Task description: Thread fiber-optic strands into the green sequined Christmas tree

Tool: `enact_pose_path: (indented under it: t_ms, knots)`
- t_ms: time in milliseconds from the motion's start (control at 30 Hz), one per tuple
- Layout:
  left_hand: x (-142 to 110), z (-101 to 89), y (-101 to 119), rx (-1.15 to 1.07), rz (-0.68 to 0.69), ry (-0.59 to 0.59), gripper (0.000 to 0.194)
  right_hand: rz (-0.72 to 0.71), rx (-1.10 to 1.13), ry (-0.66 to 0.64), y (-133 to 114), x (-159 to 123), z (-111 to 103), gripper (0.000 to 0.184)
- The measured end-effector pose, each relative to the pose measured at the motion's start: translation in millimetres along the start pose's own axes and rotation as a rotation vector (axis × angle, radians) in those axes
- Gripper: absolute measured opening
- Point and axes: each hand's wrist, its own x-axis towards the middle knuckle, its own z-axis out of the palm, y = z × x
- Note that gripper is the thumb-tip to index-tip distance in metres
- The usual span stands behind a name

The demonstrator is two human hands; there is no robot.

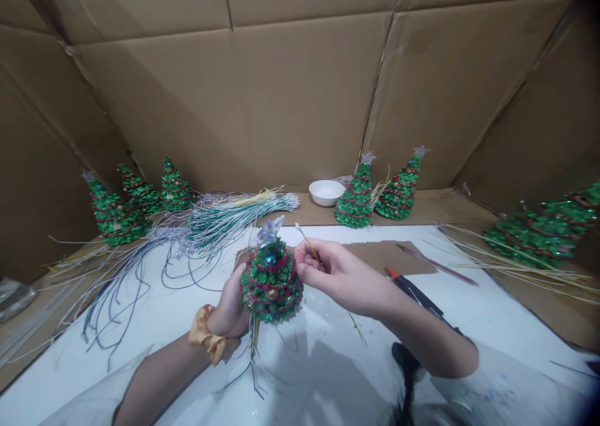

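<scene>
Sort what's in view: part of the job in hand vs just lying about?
Job in hand:
- decorated tree, in the left hand
- thin wire, in the right hand's fingers
- probably the wire bundle, as supply

Lying about, apparently:
- white bowl
- orange-tipped tool
- trees beside the bowl

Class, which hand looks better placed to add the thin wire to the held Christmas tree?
Likely the right hand: it pinches the thin wire beside the miniature Christmas tree, which the left hand holds.
</scene>
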Motion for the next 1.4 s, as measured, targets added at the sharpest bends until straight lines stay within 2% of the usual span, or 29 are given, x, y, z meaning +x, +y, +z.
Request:
enact_pose_path:
  t_ms: [233,467,600,767,1000,1400]
  knots:
    - [0,4.2,4,-0.032,0.059,-0.032,0.023,0.067,0.059,0.006,2,0,-6,0.012]
    - [6,0.0,2,-0.049,0.18,0.026,0.028,0.153,0.089,0.062,6,2,-12,0.02]
    - [8,-2.4,3,-0.042,0.227,0.064,0.027,0.172,0.138,0.02,12,5,-17,0.032]
    - [7,-4.3,4,-0.03,0.223,0.088,0.03,0.168,0.173,-0.062,20,6,-22,0.044]
    - [3,1.8,7,-0.04,0.205,0.083,0.03,0.112,0.246,-0.154,25,8,-24,0.04]
    - [-3,7.2,9,-0.071,0.186,0.077,0.027,0.129,0.349,0.0,14,1,-10,0.035]
